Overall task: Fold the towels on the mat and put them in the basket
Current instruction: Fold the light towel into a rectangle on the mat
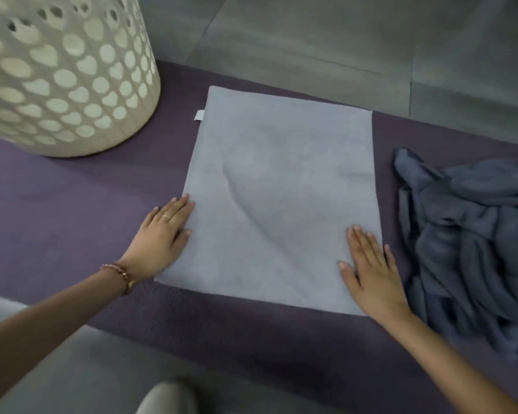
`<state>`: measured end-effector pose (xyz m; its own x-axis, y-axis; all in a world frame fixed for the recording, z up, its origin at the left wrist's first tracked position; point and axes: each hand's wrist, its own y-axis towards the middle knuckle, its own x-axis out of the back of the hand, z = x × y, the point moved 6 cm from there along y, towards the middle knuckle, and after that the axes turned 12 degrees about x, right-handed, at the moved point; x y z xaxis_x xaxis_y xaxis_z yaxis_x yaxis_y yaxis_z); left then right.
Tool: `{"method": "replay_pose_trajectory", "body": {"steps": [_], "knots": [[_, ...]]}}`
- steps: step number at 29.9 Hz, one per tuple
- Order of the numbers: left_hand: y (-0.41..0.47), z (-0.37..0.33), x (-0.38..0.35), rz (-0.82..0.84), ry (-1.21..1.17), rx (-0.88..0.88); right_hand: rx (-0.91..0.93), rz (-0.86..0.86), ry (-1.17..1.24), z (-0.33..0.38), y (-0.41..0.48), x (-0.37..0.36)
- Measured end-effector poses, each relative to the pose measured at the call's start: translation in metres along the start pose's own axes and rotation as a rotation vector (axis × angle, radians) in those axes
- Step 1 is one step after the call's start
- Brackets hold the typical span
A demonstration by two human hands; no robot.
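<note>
Towel [281, 189] lies flat on the mat [72, 219], a soft ridge across its middle; folding over it could trap a crease. Left hand [162, 234] on its near-left edge and right hand [371, 270] on its near-right corner press flat, fingers straight, gripping nothing. Crumpled towels [467, 249] wait right; basket [63, 76] stands far left.

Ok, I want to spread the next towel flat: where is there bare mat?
Widest bare patch: the mat left of the grey towel, between basket and left hand. A narrower strip runs along the towel's near edge. Crowded right: the dark towel pile lies beside the right hand.
</note>
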<state>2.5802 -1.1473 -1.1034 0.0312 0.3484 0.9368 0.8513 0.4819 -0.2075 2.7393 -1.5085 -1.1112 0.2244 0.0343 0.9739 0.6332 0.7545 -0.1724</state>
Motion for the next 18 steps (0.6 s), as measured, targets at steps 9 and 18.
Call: {"method": "replay_pose_trajectory", "body": {"steps": [9, 18], "knots": [[-0.061, -0.002, 0.009, -0.138, -0.523, 0.547, -0.240, -0.044, 0.182, 0.030, -0.013, 0.000], [-0.079, 0.019, 0.006, -0.135, -0.544, 0.457, -0.225, 0.058, 0.153, 0.026, -0.014, -0.005]]}}
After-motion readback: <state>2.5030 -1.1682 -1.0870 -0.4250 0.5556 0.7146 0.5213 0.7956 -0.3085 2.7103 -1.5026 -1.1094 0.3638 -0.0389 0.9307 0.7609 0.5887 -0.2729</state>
